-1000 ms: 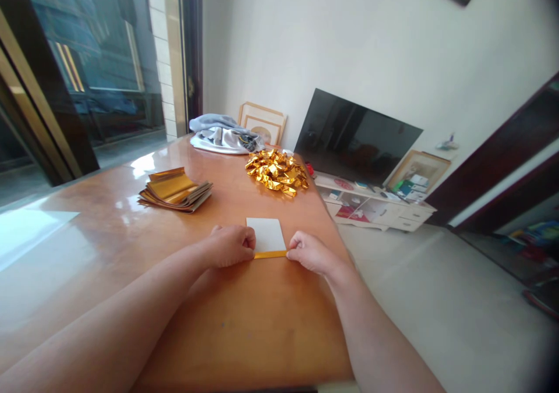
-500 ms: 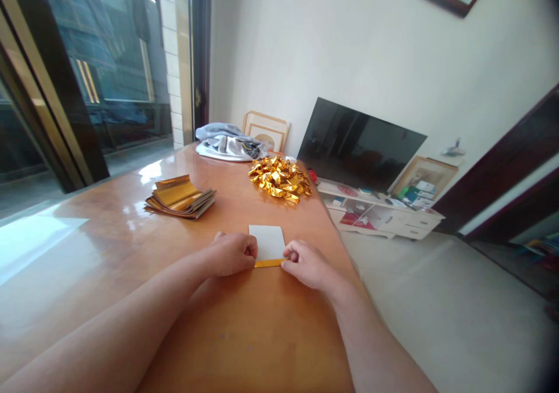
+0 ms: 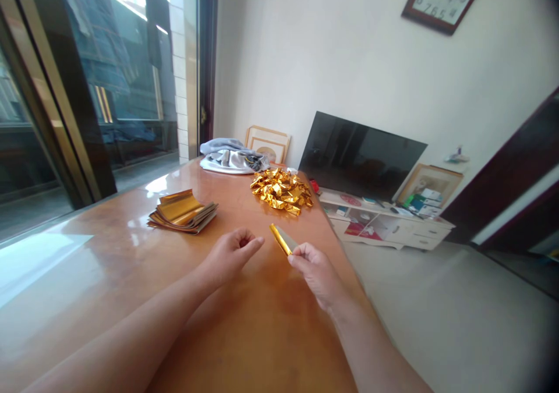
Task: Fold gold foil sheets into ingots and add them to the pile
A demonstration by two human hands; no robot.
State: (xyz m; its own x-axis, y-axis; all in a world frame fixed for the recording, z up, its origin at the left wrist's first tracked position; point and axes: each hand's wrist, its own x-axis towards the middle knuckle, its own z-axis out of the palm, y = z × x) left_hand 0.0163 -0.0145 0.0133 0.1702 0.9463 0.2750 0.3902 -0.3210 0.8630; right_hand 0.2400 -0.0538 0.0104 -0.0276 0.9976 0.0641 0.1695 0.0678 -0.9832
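Note:
My right hand (image 3: 315,268) pinches the near right end of a sheet of gold foil paper (image 3: 283,240). A shiny gold strip runs along its left edge, and the pale back shows behind it. The sheet is tilted, its far end pointing away and to the left. To its left, my left hand (image 3: 233,253) is apart from the paper and holds nothing; its fingers are loosely bent and the thumb stands off from them. Beyond the hands lies a heap of folded gold foil pieces (image 3: 282,192). A stack of flat gold foil sheets (image 3: 181,211) rests on the left.
The glossy wooden table (image 3: 244,335) has its right edge close to my right arm. At its far end lie folded grey clothes (image 3: 229,157) beside a framed picture (image 3: 268,140). Beyond stand a television (image 3: 362,154) and a white cabinet (image 3: 379,224).
My left hand has let go of the paper and drawn back to the left. My right hand has turned the sheet from flat to slanted. The view has tipped upward slightly.

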